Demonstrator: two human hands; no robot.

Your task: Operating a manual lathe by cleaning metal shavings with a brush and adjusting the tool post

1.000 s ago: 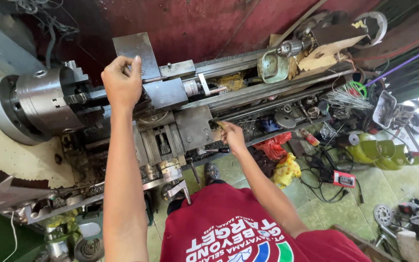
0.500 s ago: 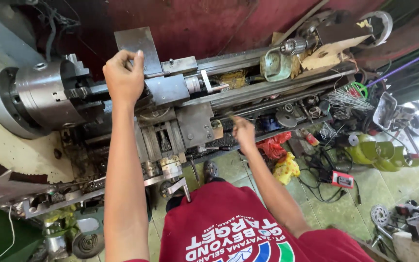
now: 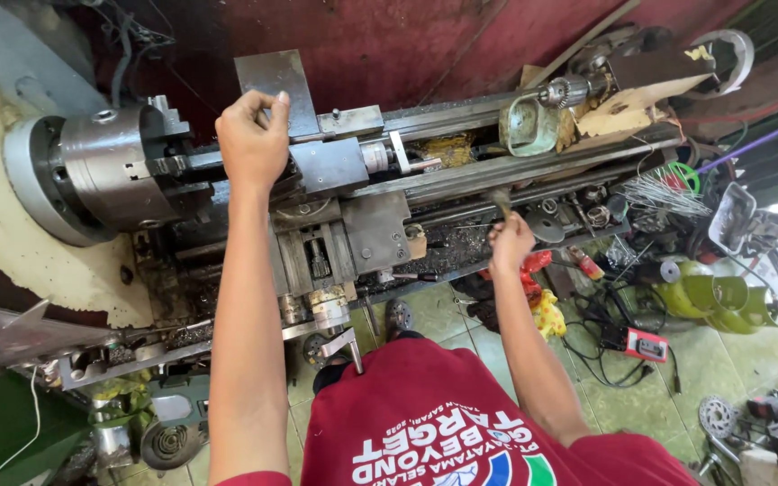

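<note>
Left hand [image 3: 252, 144]: one, closed in a fist over the far side of the lathe's tool post [image 3: 328, 166]; the thumb and fingers pinch something small that cannot be made out.
Right hand [image 3: 510, 243]: one, curled shut around a thin handle, blurred, whose dark end [image 3: 500, 200] points up toward the bed; what kind of tool it is cannot be told.
Lathe [image 3: 461, 175]: one, grey metal, lying across the scene from left to right, against a dark red wall.
Chuck [image 3: 105, 166]: one, round, bright steel, at the left end of the lathe, just left of the left hand.
Carriage [image 3: 344, 238]: one block with slides, below the tool post, between the two arms.
Crank handle [image 3: 346, 344]: one, on the near side of the carriage, just above the red shirt.
Tailstock [image 3: 533, 121]: one, pale green, at the far right of the bed, with one drill chuck [image 3: 565, 91] sticking out to the right.
Swarf [image 3: 447, 238]: dark chips heaped in the tray under the bed, left of the right hand.
Floor [image 3: 677, 360]: pale green tiles, near right, strewn with cables and parts.
Green containers [image 3: 722, 297]: a cluster of yellow-green ones on the floor, right of the right arm; count unclear.
Red meter [image 3: 646, 345]: one small box, on the floor, near the cables.
</note>
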